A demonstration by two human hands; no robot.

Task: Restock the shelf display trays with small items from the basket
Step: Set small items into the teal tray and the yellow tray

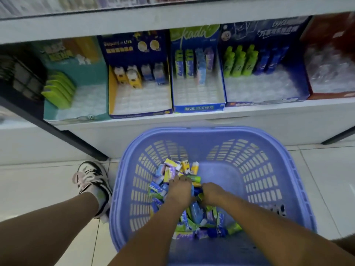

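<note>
I see the heap of small coloured packets (pixel 173 169) lying in the bottom of the lilac slotted plastic basket (pixel 211 132). The left hand (pixel 179 189) and right hand (pixel 212 193) both reach down into the heap. I cannot tell whether either pinches a packet. Behind the basket, part-filled cardboard display trays (pixel 198 108) stand on the white shelf (pixel 249 114).

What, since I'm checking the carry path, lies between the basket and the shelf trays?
Only the white shelf front with its ledge; nothing stands between the basket and the trays. The head view shows this.
</note>
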